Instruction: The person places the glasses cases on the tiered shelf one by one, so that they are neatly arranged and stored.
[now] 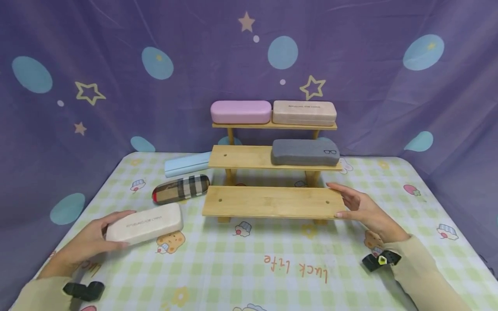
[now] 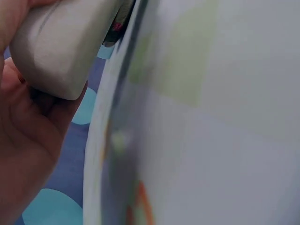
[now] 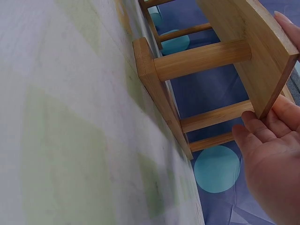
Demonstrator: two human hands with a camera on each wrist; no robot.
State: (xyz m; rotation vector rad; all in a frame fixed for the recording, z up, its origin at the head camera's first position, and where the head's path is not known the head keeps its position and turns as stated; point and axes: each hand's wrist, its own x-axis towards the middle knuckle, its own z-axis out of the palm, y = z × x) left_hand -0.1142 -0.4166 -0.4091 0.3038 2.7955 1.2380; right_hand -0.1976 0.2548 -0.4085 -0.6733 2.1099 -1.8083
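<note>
My left hand (image 1: 91, 239) grips the left end of a white glasses case (image 1: 145, 222), with thumb and fingers on opposite sides. In the left wrist view that case (image 2: 61, 47) is close to the tablecloth. On the right, my right hand (image 1: 367, 211) pinches the end of the lowest step of a three-step wooden rack (image 1: 272, 201). The right wrist view shows fingers (image 3: 258, 126) curled about the board's edge. A pink glasses case (image 1: 241, 112) and a beige glasses case (image 1: 304, 113) sit on the top step. The grey glasses case (image 1: 305, 152) lies on the middle step's right half.
Left of the rack, a plaid glasses case (image 1: 180, 189) lies on the checked tablecloth (image 1: 218, 268). Behind it is a light blue case (image 1: 188, 164), its right end partly hidden by the rack. A purple curtain (image 1: 210, 34) hangs behind the table.
</note>
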